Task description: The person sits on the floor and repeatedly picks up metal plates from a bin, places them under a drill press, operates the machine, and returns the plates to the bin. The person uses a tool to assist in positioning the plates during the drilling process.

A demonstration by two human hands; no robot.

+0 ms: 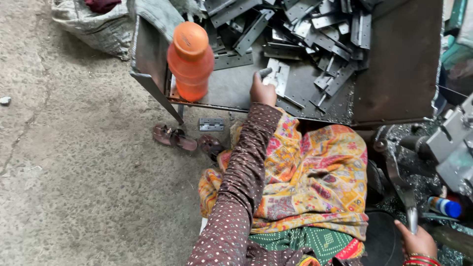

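My left hand (262, 89) reaches out over a metal tray (394, 64) and closes its fingers on a flat grey metal hinge plate (277, 75) at the near edge of the pile. Many more metal hinge plates (315, 34) lie heaped across the tray's far side. At the bottom right, my right hand (418, 240) grips the end of a grey metal lever handle (412, 216) that belongs to a press machine (453, 143). A patterned yellow cloth (310, 177) covers my lap between the two arms.
An orange plastic bottle (190, 59) stands on the tray's left end. One hinge (211, 124) and a pair of sandals (175, 138) lie on the concrete floor below. A grey sack (93, 24) sits at top left. A small blue-capped bottle (446, 206) rests by the machine.
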